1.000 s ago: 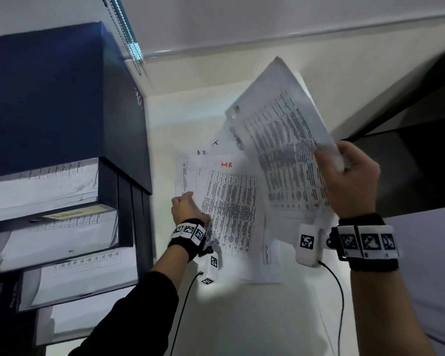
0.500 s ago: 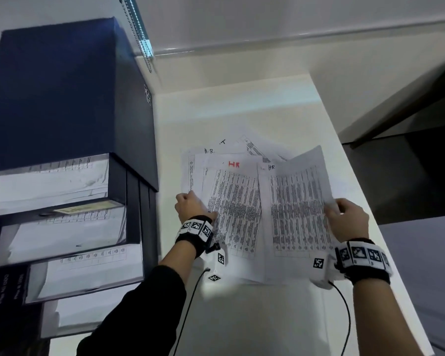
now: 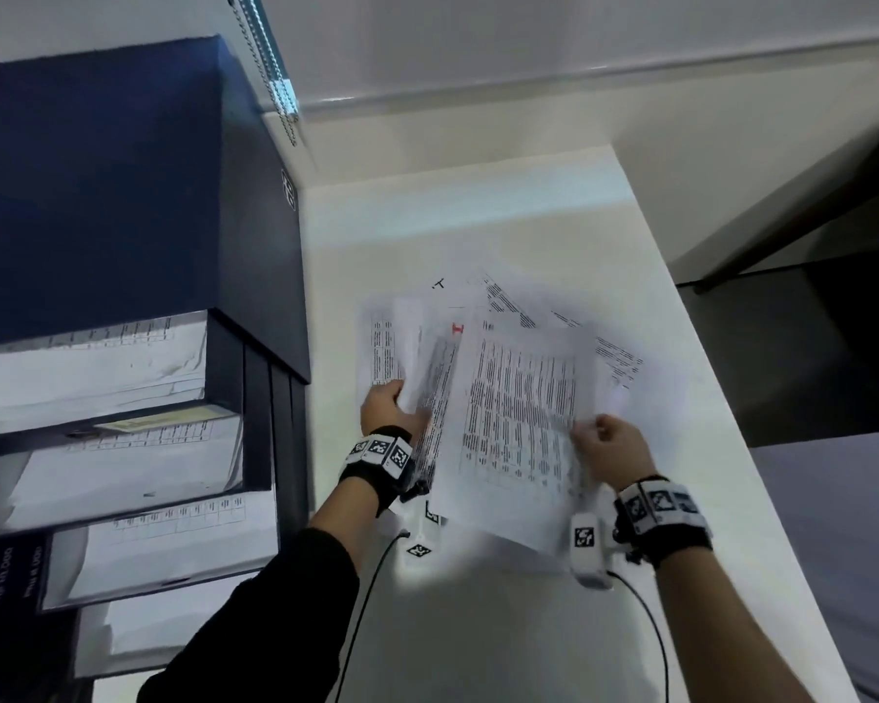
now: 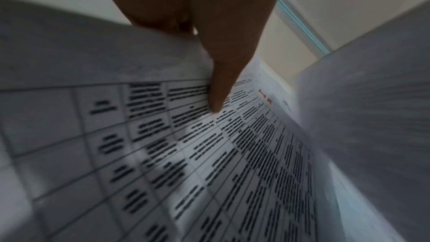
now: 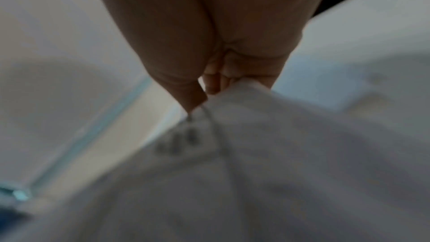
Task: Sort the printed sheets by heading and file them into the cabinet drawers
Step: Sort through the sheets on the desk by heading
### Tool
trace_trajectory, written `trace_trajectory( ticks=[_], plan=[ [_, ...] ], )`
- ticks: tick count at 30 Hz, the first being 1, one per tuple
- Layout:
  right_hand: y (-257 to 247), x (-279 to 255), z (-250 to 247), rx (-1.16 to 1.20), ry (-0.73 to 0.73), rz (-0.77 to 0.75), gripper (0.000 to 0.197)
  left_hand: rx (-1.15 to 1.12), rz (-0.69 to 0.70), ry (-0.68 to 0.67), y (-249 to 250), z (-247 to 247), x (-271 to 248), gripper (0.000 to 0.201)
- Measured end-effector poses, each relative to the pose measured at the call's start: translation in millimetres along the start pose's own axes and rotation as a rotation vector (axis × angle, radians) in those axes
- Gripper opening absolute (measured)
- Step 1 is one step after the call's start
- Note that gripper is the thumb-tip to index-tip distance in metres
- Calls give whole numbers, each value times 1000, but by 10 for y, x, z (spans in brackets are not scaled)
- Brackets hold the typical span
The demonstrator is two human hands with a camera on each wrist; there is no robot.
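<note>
White tabletop (image 3: 483, 626) under a pale wall, dark blue cabinet (image 3: 123, 195) on the left with its drawers (image 3: 123, 464) pulled out in steps, paper showing in each one. On the tabletop, a fanned pile of printed sheets (image 3: 615, 352), and two more are up off it. The right hand (image 3: 612, 451) pinches the lower right edge of the top sheet (image 3: 521, 423), thumb against curled fingers, and the page hangs tilted over the pile. The left hand (image 3: 389, 411) grips the next sheet (image 4: 209, 154) by its left edge, thumb (image 4: 223, 80) pressed on the printed table, the page bowed steeply.

These look light and floppy: held by one edge each page sags and curls, so I'd judge a hold at mid-edge, or an edge in each hand, keeps it flat enough to slide into a drawer. They're thin and likely to stick together or crease at the pinch.

Reading them is the hard part. A red heading (image 3: 459, 328) peeks out between the two lifted pages, half covered; a handwritten "T" (image 3: 438, 283) shows farther back. The top sheet's own heading is too blurred to read, the right wrist view is smeared, and the drawer labels can't be made out
</note>
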State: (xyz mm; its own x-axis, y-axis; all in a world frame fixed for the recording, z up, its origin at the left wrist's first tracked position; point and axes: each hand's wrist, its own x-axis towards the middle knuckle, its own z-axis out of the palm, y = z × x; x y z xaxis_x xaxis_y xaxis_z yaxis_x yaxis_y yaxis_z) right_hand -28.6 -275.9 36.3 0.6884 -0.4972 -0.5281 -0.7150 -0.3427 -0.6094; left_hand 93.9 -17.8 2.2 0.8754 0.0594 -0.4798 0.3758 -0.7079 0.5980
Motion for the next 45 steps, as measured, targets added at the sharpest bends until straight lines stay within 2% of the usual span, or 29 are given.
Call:
trace_trajectory(
  ticks=[1, 6, 8, 10, 12, 15, 17, 18, 19, 21, 24, 28, 31, 33, 35, 37, 38, 42, 45],
  plan=[
    [89, 5, 135, -51, 6, 24, 16, -41, 17, -14, 22, 7, -32, 46],
    [107, -56, 474, -107, 54, 20, 21, -210, -35, -131, 184, -60, -144, 73],
    [26, -71, 530, -122, 27, -42, 30, -187, -17, -243, 256, -96, -172, 68],
    [-68, -80, 550, -122, -5, -107, 43, -41, -14, -328, 335, -115, -236, 69],
    [-108, -74, 547, -126, -43, -144, 55, 67, -7, -351, 377, -113, -293, 60],
    [-21, 7, 478, -100, -7, -169, 90, -20, 53, -388, 387, -161, -383, 39],
    [14, 39, 351, 132, 23, -142, 104, -146, 110, -417, 405, -295, -463, 21],
    [-14, 22, 271, 304, 9, -121, 102, -176, 148, -421, 424, -380, -492, 26],
    [-56, 3, 210, 478, -22, -121, 92, -185, 186, -416, 431, -455, -497, 32],
    [-233, -85, 68, 685, -27, -187, 63, -207, 258, -405, 514, -629, -552, 31],
    [-629, -289, -134, 663, 63, -320, 25, -171, 332, -359, 665, -885, -641, 30],
    [-1157, -592, -362, 658, 208, -533, 10, -282, 458, -216, 818, -1215, -842, 32],
    [-1366, -766, -486, 647, 291, -645, 6, -401, 560, -60, 966, -1453, -1060, 24],
    [-1434, -866, -512, 581, 300, -690, 7, -502, 607, -30, 997, -1542, -1125, 16],
    [-1428, -894, -496, 540, 245, -667, 24, -551, 610, -25, 956, -1550, -1122, 34],
    [-1355, -871, -433, 532, 154, -624, 41, -563, 572, -47, 838, -1477, -1059, 39],
    [-1314, -849, -393, 517, 129, -592, 43, -548, 564, -67, 767, -1415, -1022, 38],
    [-1204, -745, -238, 377, 110, -438, 25, -430, 514, -124, 607, -1234, -976, 23],
    [-1247, -765, -253, 259, 174, -446, 10, -479, 458, -146, 691, -1188, -992, 26]
  ],
)
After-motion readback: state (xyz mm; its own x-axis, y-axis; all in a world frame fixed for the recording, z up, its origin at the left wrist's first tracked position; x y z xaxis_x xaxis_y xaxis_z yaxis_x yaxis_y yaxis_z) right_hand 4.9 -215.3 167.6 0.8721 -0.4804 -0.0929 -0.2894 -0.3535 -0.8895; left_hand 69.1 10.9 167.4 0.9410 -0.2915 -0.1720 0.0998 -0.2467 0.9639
